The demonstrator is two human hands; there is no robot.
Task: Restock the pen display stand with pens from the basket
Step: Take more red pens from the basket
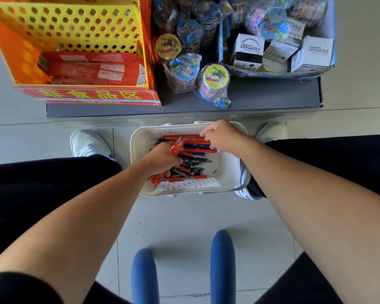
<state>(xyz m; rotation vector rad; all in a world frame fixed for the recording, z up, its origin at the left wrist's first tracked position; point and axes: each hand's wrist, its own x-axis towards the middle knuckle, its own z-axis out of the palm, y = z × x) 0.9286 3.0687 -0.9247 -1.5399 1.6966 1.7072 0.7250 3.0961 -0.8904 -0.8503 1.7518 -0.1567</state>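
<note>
Head view is showing the white basket [228, 172] sitting on the floor [184, 216] between the person's shoes [87, 142], with red, blue and black pens [198, 164] lying loose in it; the left hand [165, 155] is gripping a bundle of red pens [177, 145], fingers wrapped round the barrels; the right hand [219, 137] is curling over more red ones at the far side, though whether it is pinching any I cannot tell. They are looking light, stiff and slick, so gripping mid-barrel is seeming wisest; the yellow perforated stand [75, 25] is waiting above left.
</note>
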